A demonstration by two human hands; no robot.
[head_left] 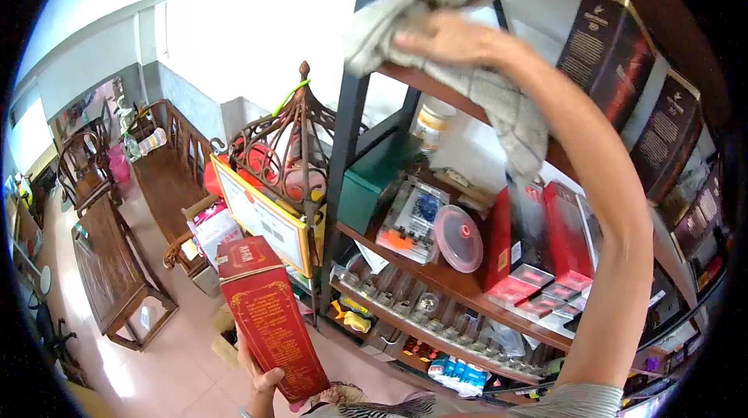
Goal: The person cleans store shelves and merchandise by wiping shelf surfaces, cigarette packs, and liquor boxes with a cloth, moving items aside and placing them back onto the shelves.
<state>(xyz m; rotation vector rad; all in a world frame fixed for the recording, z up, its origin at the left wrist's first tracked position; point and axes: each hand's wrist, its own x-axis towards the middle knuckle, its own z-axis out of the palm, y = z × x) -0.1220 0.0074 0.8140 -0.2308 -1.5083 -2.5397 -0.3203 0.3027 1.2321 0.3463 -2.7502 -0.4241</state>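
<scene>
A low wooden table [117, 270] stands on the tiled floor [175, 383] near a wooden settee [167, 188]; a pink bin [118, 166] sits beyond, by a wooden chair [80, 161]. A yellow-framed sheet [261, 214] stands tilted before a scrolled metal frame [302, 137]. A green box [361, 196] stands left of a round translucent lid [456, 240], with clear glasses [426, 303] lower down.
</scene>
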